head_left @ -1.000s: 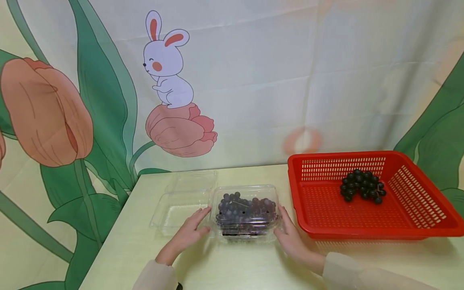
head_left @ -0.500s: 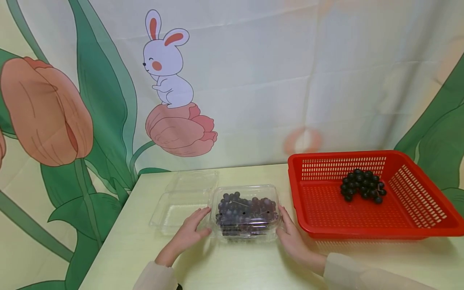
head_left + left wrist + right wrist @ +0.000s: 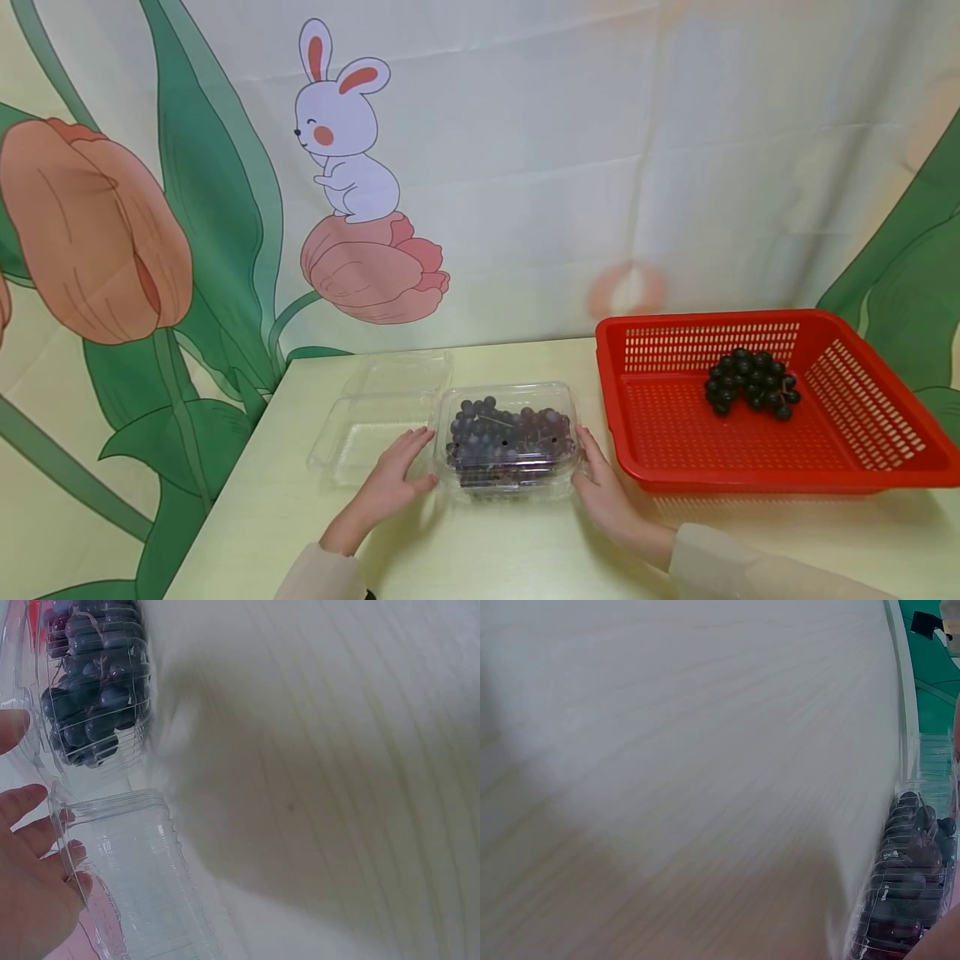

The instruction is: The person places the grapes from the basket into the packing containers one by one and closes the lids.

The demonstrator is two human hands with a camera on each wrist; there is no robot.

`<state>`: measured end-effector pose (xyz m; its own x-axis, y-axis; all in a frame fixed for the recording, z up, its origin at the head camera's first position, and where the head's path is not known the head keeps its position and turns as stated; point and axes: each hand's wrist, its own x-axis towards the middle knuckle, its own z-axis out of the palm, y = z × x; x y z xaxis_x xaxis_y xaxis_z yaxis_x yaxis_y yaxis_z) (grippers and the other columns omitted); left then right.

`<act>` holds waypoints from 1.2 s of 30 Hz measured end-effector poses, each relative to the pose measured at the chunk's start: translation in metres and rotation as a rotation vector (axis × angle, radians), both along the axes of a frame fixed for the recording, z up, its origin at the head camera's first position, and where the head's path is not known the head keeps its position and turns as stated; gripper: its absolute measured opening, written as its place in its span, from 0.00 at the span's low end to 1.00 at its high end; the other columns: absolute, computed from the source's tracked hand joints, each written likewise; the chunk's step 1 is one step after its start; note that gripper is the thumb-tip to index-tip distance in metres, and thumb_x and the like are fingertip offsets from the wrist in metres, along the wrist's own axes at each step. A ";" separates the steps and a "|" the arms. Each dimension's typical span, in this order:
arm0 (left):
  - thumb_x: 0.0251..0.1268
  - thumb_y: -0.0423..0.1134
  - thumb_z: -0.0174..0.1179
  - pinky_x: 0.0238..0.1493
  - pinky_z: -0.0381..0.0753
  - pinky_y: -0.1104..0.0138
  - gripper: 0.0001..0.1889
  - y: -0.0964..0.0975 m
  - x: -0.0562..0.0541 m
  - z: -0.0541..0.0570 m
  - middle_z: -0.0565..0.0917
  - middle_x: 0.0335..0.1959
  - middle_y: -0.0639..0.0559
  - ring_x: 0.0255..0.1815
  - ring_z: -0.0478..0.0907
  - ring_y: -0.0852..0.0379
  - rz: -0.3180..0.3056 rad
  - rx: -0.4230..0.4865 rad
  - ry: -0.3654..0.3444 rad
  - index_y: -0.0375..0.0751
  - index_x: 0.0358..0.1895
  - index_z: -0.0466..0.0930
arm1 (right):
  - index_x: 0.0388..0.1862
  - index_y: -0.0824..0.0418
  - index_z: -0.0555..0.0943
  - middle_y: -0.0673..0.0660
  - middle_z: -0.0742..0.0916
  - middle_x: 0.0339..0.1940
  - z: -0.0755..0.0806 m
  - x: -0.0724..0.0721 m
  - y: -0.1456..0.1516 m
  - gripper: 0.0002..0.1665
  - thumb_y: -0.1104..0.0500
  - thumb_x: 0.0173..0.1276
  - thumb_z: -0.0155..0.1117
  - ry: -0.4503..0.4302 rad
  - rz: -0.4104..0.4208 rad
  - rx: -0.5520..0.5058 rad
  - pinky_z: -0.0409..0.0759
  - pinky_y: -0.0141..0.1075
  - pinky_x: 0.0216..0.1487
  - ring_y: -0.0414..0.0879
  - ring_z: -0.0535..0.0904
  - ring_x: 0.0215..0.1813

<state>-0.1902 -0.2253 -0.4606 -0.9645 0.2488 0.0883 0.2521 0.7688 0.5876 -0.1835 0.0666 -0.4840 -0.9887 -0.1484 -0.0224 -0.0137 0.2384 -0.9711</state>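
Observation:
A clear plastic clamshell box (image 3: pixel 510 483) with its lid down stands on the table, dark grapes (image 3: pixel 487 429) inside it. My left hand (image 3: pixel 390 482) is at the box's left side, fingers extended, the fingertips at or very close to its wall. On the opposite side my right hand (image 3: pixel 606 496) lies along the box, its straight fingers touching the edge. In the left wrist view, the left hand's fingers (image 3: pixel 22 804) also lie beside a second clear box (image 3: pixel 146 877). Only a sliver of the right hand (image 3: pixel 945 941) shows in the right wrist view, beside the grapes (image 3: pixel 911 892).
Left of the filled box, an opened clear clamshell (image 3: pixel 378 433) lies on the pale table (image 3: pixel 495 558). At the right, a red plastic basket (image 3: pixel 675 433) holds a bunch of dark grapes (image 3: pixel 750 383). A printed cloth (image 3: pixel 525 208) hangs behind the table.
My right thumb has shifted slightly right along the box's near corner. Otherwise the hands and the boxes stay almost where they were.

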 end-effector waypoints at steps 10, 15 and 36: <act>0.48 0.40 0.59 0.56 0.62 0.46 0.28 0.006 0.007 0.001 0.70 0.57 0.37 0.59 0.63 0.38 0.073 -0.170 0.252 0.31 0.56 0.69 | 0.70 0.56 0.48 0.62 0.50 0.71 -0.001 -0.001 0.000 0.38 0.71 0.61 0.42 0.000 -0.004 -0.003 0.45 0.52 0.67 0.58 0.44 0.71; 0.48 0.42 0.58 0.58 0.60 0.48 0.28 0.009 0.010 -0.001 0.71 0.56 0.38 0.60 0.63 0.40 0.131 -0.206 0.308 0.32 0.55 0.70 | 0.70 0.56 0.48 0.62 0.51 0.71 -0.001 -0.001 0.000 0.38 0.71 0.61 0.42 -0.010 -0.006 -0.007 0.46 0.52 0.66 0.60 0.46 0.70; 0.40 0.38 0.63 0.56 0.58 0.44 0.31 0.011 0.011 -0.002 0.62 0.63 0.34 0.64 0.55 0.37 0.142 -0.255 0.507 0.36 0.54 0.70 | 0.69 0.61 0.48 0.66 0.54 0.70 -0.002 0.002 0.000 0.37 0.70 0.60 0.43 0.006 -0.008 -0.023 0.50 0.55 0.65 0.62 0.50 0.69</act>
<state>-0.1791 -0.2147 -0.4628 -0.8429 0.1940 0.5019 0.3374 0.9171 0.2122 -0.1812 0.0664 -0.4864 -0.9899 -0.1411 -0.0128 -0.0182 0.2166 -0.9761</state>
